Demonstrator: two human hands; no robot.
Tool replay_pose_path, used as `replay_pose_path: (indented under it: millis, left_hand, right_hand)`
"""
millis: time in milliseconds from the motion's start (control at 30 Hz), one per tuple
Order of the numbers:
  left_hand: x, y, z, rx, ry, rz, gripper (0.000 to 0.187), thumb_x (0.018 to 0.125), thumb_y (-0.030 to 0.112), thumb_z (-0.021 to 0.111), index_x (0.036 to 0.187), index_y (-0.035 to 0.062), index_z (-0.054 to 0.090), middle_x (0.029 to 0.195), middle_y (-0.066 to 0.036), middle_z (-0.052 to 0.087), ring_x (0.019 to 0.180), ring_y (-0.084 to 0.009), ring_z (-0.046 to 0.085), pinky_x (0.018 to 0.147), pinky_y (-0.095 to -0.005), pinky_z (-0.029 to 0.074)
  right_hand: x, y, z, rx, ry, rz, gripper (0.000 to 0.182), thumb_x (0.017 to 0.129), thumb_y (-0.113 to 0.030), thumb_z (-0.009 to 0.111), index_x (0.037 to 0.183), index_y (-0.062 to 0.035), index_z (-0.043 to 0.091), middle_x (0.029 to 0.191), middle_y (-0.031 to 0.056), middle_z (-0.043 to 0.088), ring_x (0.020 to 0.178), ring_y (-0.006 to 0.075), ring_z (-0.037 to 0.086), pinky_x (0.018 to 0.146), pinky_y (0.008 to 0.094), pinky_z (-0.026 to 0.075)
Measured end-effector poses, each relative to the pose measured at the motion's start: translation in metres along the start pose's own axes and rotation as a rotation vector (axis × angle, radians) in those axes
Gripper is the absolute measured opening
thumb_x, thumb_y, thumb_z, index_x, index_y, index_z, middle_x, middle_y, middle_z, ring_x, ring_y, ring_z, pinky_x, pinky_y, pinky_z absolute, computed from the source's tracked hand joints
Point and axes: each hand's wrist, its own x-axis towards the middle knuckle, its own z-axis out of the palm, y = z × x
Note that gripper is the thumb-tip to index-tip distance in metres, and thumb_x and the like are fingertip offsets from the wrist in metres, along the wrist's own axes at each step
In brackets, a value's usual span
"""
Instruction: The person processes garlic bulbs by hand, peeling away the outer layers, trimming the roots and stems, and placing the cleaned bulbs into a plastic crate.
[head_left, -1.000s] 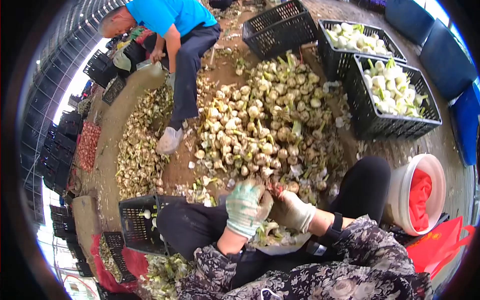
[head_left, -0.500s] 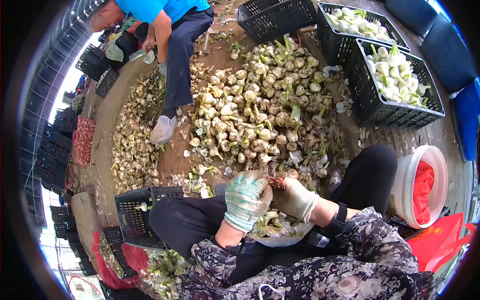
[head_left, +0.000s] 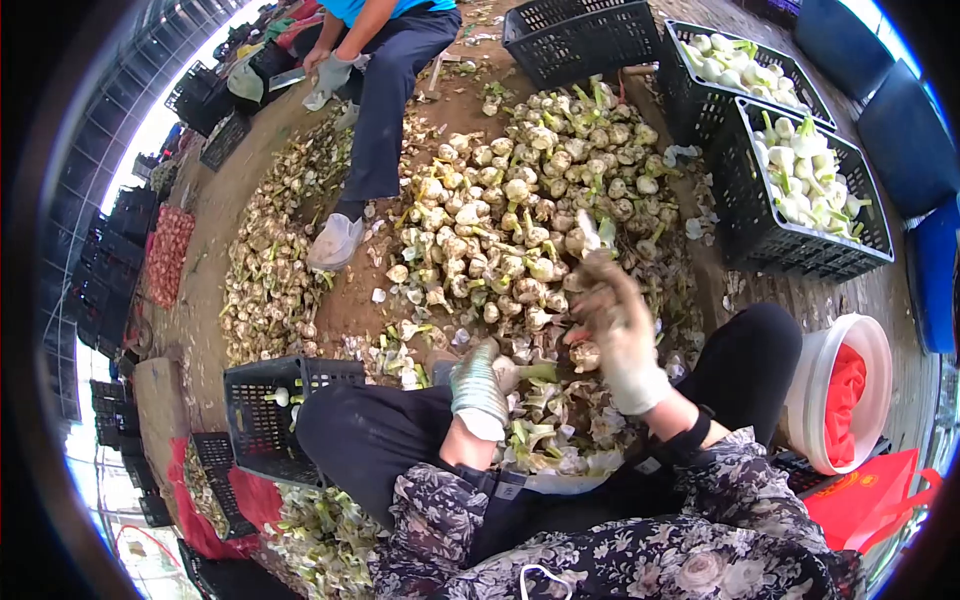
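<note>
My left hand (head_left: 480, 388), in a white glove with green stripes, is closed around a garlic bulb (head_left: 508, 374) whose green stem points right. My right hand (head_left: 622, 335), in a soiled pale glove, is raised to the right of it, smeared by motion. From its fingers a pale, blade-like piece (head_left: 588, 230) sticks up, and a reddish end shows below; it looks like a knife, though blurred. Beneath both hands lie loose garlic skins and trimmings (head_left: 550, 440). Just beyond spreads a large heap of untrimmed garlic bulbs (head_left: 520, 210).
Black crates of cleaned white garlic (head_left: 800, 255) stand at the right, behind a white bucket (head_left: 800, 400) with red cloth. A black crate (head_left: 245, 410) is by my left knee. Across the heap a co-worker's leg (head_left: 378, 140) and gloved hand (head_left: 330, 78) show.
My hands have come apart: the right has moved up and right, while the left stays low with the garlic bulb now visible. The view has shifted slightly; the co-worker's head is out of frame.
</note>
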Motion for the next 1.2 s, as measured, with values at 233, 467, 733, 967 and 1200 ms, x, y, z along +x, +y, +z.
replay_pose_path:
  millis: [233,467,733,967,1200]
  left_hand:
    - [0.018,-0.006,-0.009,-0.309,-0.139,-0.023,0.029,0.095,0.035,0.046,0.086,0.0093,0.056,0.074,-0.003,0.059,0.061,-0.0147,0.053,0.058,-0.0337,0.047]
    - [-0.037,-0.002,0.008,0.064,-0.633,0.194,0.035,0.079,-0.002,0.053,0.113,0.0031,0.049,0.084,-0.004,0.054,0.071,-0.0115,0.05,0.069,-0.0219,0.042]
    - [-0.03,0.024,0.001,-0.002,-0.854,-0.11,0.014,0.08,0.014,0.065,0.086,0.0014,0.062,0.084,-0.005,0.061,0.062,-0.0131,0.057,0.057,-0.0241,0.047]
    - [-0.049,-0.002,0.008,0.271,-0.743,0.163,0.037,0.072,0.011,0.077,0.104,0.0021,0.061,0.086,0.001,0.062,0.077,-0.0085,0.059,0.065,-0.0221,0.05]
    - [-0.053,0.01,0.01,0.609,-0.91,0.363,0.044,0.067,0.01,0.081,0.104,0.0001,0.061,0.087,0.0,0.062,0.08,-0.0072,0.055,0.073,-0.0219,0.047]
  right_hand:
    - [-0.007,0.036,-0.01,0.12,-0.381,0.283,0.025,0.088,-0.024,0.06,0.094,-0.001,0.052,0.09,0.0123,0.06,0.072,0.0165,0.06,0.066,0.027,0.051]
    - [0.0,0.03,-0.012,0.13,-0.287,0.559,0.035,0.085,-0.024,0.065,0.109,-0.0012,0.053,0.084,0.0051,0.06,0.069,0.0124,0.059,0.056,0.023,0.047]
    - [0.011,0.034,-0.012,0.112,-0.43,0.329,0.078,0.081,-0.035,0.07,0.137,-0.0004,0.029,0.113,0.0078,0.056,0.098,0.0129,0.054,0.084,0.0258,0.044]
    - [-0.005,0.059,-0.014,-0.062,-0.741,0.283,0.086,0.076,-0.021,0.072,0.143,-0.0034,0.019,0.13,0.0125,0.046,0.119,0.022,0.045,0.1,0.0332,0.037]
    - [-0.03,0.035,-0.014,0.582,-0.611,0.88,0.068,0.081,-0.008,0.063,0.14,-0.0075,0.027,0.108,0.0004,0.05,0.093,0.0103,0.051,0.087,0.0249,0.043]
